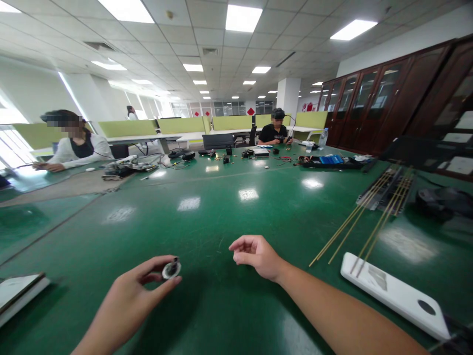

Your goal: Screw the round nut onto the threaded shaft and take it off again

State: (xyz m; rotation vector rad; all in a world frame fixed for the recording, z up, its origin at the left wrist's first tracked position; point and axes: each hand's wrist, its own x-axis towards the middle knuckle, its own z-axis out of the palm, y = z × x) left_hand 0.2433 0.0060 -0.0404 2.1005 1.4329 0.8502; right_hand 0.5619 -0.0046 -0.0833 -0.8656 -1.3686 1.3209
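Observation:
My left hand (129,291) pinches a small round part (172,268) between thumb and fingertips, above the green table (207,217). It has a pale disc-shaped rim and a short dark stub standing up from its middle; its exact kind is unclear. To the right and a little farther off, my right hand (256,256) hovers over the tabletop with fingers curled in and the thumb close against them. Whatever lies between those fingertips, if anything, is hidden. A gap separates the two hands.
Right of my forearm lies a long white case (397,293), with thin brass-coloured rods (354,219) beyond it. A book-like white block (20,296) sits at left. Electronics and a black tray (328,161) line the far side, where a person (274,132) sits; another person (79,145) sits at left.

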